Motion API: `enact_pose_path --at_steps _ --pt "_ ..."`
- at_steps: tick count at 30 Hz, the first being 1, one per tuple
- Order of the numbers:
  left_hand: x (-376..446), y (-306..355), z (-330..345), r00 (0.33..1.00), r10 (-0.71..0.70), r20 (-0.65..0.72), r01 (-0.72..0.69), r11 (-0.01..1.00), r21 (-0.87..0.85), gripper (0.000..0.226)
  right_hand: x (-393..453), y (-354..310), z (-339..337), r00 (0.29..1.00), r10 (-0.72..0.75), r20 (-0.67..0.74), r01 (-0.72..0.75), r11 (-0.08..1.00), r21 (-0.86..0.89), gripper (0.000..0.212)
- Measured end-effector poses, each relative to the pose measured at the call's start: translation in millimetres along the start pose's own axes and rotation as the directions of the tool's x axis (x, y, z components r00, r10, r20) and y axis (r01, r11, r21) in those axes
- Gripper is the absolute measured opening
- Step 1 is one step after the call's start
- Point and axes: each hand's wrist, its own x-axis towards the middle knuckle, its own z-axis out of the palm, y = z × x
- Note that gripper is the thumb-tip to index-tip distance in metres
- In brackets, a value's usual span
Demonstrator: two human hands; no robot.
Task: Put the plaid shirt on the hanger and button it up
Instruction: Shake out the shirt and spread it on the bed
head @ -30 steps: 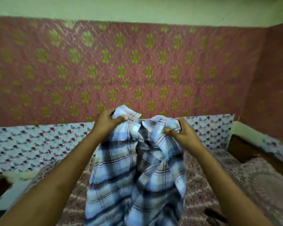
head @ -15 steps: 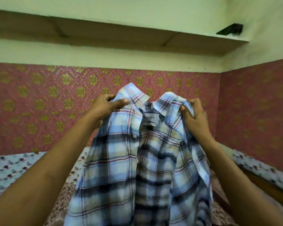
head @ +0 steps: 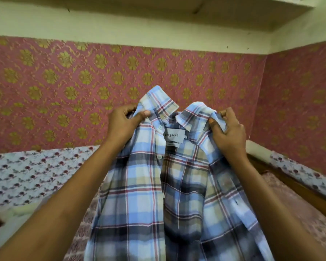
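The blue, cream and red plaid cotton shirt (head: pixel 158 185) has come up from a bunched bundle held low over the bed a second ago; it now hangs open in the air, collar uppermost and lifted higher than half a second back, with the white neck label (head: pixel 174 136) facing the camera. The left hand (head: pixel 123 123) pinches the shirt just left of the label, thumb pressed on the collar and fingers curled behind it. The right hand (head: pixel 227 130) grips the bunched shoulder cloth just right of the label, fingers curled round it. The front plackets lie apart below the label, white buttons (head: pixel 159 156) unfastened. Judging from this, the shirt is now spread and oriented for a hanger to be slid into the shoulders, but no hanger shows anywhere in view, so both hanging and buttoning are yet to do.

Below and behind the shirt lies a bed with a reddish floral cover (head: pixel 294 210); left of the shirt a white sheet printed with small red flowers (head: pixel 36 166) runs along the wall. Behind the shirt stands pink wallpaper with gold medallions (head: pixel 64 76), and above that a pale green plaster wall and a ledge (head: pixel 139 14)
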Motion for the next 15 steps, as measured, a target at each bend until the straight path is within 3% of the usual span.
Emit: enact_pose_path --at_steps 5,7,13,15 --pt "-3 -119 51 0.988 -0.139 0.069 0.134 0.989 0.063 0.027 -45 108 71 0.978 0.163 0.129 -0.153 0.985 -0.083 0.014" --pt "2 -180 79 0.983 -0.159 0.090 0.145 0.978 0.148 0.043 -61 161 107 0.954 0.244 0.172 -0.226 0.967 -0.121 0.021" --pt "32 -351 172 0.940 -0.316 0.131 0.249 0.895 0.371 0.050 -98 325 226 0.851 0.476 0.223 -0.409 0.866 -0.287 0.038" --pt "43 -399 198 0.926 -0.363 0.107 0.283 0.853 0.439 0.064 -106 365 263 0.818 0.533 0.215 -0.447 0.825 -0.346 0.036"
